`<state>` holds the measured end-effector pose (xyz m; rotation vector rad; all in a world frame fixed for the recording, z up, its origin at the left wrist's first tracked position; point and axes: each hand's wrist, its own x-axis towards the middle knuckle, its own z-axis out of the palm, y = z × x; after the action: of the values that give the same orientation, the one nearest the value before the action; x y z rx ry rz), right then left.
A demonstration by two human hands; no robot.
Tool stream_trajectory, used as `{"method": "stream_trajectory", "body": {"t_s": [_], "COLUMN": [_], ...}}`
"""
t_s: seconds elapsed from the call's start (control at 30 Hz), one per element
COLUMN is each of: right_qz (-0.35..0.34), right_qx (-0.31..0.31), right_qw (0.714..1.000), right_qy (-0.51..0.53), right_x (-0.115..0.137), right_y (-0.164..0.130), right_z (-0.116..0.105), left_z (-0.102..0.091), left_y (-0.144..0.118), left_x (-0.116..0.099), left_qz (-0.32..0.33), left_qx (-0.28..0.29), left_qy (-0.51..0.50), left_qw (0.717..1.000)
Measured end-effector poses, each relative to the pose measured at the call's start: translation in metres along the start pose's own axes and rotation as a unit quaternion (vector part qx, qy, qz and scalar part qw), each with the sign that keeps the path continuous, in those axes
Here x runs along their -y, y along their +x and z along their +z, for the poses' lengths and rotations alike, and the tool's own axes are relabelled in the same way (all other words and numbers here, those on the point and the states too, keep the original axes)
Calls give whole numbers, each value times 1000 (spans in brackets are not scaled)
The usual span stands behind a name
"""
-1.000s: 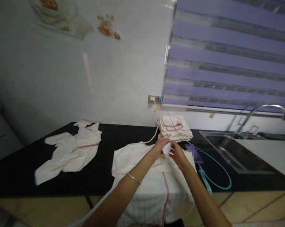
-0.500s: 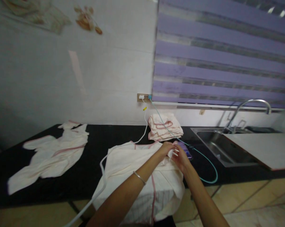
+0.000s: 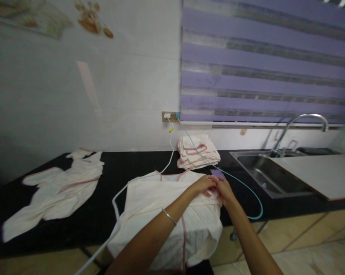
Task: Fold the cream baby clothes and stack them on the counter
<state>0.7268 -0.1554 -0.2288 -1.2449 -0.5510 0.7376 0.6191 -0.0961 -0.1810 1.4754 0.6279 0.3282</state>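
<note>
A cream garment with pink trim (image 3: 157, 198) lies spread on the black counter before me, its lower part hanging over the front edge. My left hand (image 3: 204, 185), with a silver bangle on the wrist, rests on the garment's upper right side, its fingers curled at the cloth. Meeting it there, my right hand (image 3: 225, 189) has its fingers bent against the same edge of fabric. The fingertips overlap, so the exact pinch is partly hidden. Just behind the hands lies a phone (image 3: 217, 173) with a lit purple screen, partly covered.
A folded stack of cream cloth (image 3: 197, 151) sits against the wall. Another cream garment (image 3: 72, 187) lies crumpled at left. A white cable (image 3: 115, 208) crosses the garment's left side; a teal cable (image 3: 256, 196) loops at right. Beyond are a sink (image 3: 271, 175) and white board (image 3: 329, 173).
My hands have lowered the lifted bit of cloth onto the garment's upper right side, and the left fingers now lie over it. The view has shifted slightly to the right.
</note>
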Motion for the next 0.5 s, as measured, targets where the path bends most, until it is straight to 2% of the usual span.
{"method": "stream_trajectory", "body": {"t_s": [0.17, 0.23, 0.3, 0.33, 0.37, 0.43, 0.5], "right_qz": [-14, -84, -185, -225, -225, -165, -101], "right_qx": [-66, -96, -134, -156, -186, -251, -257], "right_qw": [994, 980, 945, 925, 920, 922, 927], "right_qy": [-87, -155, -235, -263, -262, -245, -255], "right_x": [12, 18, 16, 10, 0, -28, -60], "right_y": [-2, -8, -26, -40, -57, -98, -137], "right_z": [2, -7, -26, -40, -55, -87, -112], "left_z": [2, 1, -8, -16, -27, -52, -78], "left_y": [-1, -4, -13, -23, -36, -79, -141], "left_x": [5, 0, -9, -12, -14, -4, 27], "left_qz": [-27, -20, 3, 17, 28, 59, 77], "left_qx": [1, -25, -60, -77, -92, -136, -206], "left_qy": [-7, -29, -48, -55, -64, -103, -156], "left_qw": [1000, 999, 997, 995, 993, 984, 963]}}
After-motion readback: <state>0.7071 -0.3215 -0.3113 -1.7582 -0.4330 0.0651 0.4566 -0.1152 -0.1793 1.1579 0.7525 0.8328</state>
